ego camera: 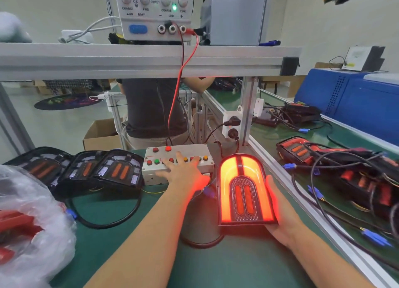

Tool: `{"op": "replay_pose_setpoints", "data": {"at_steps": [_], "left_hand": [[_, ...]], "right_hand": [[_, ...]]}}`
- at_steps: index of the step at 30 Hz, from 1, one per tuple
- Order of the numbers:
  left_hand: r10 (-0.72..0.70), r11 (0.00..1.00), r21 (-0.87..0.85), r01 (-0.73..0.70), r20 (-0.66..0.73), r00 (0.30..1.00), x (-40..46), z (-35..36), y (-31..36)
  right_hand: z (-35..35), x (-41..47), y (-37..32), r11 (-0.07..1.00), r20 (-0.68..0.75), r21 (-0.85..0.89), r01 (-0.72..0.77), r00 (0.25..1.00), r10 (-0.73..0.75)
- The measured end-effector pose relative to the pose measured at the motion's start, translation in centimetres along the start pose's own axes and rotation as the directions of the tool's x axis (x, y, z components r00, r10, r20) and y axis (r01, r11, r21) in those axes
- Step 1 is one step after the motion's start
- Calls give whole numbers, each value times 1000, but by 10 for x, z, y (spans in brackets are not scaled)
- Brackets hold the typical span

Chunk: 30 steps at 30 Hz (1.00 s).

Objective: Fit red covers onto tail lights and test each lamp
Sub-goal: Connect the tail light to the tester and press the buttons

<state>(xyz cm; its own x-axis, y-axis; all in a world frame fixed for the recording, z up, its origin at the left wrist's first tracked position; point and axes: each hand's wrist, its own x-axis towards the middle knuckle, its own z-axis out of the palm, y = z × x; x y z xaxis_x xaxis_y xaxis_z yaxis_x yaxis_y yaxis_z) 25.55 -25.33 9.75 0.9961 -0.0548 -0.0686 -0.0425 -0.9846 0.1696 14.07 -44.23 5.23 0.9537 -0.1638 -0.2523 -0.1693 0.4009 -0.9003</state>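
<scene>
A tail light with a red cover (246,190) glows bright red and orange right of centre. My right hand (280,214) grips it from underneath and along its right edge, tilting its face up toward me. My left hand (183,171) lies on the white switch box (179,158), fingers spread and straight, fingertips pressing on its row of coloured buttons. Three uncovered black tail lights (86,171) lie in a row at the left. A clear plastic bag with red covers (26,220) sits at the near left.
A power supply (155,11) stands on the aluminium shelf, red and black leads running down to the switch box. Covered tail lights with tangled cables and blue plugs (349,171) lie beyond the aluminium rail at the right. A person stands behind the bench.
</scene>
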Motion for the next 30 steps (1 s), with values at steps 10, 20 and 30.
{"op": "replay_pose_setpoints", "data": {"at_steps": [10,20,30], "left_hand": [[-9,1000,-14,9,10,1000,4,-1,0],[-3,999,-39,5,64,998,3,-11,-3],[94,980,178,-91,-5,996,7,-15,-10]], "right_hand": [[2,-2,-1,1000,5,-17,2,1000,-2],[4,-6,-3,1000,-10,-9,-10,1000,10],[3,-8,-4,999,-6,-41,-32,999,32]]}}
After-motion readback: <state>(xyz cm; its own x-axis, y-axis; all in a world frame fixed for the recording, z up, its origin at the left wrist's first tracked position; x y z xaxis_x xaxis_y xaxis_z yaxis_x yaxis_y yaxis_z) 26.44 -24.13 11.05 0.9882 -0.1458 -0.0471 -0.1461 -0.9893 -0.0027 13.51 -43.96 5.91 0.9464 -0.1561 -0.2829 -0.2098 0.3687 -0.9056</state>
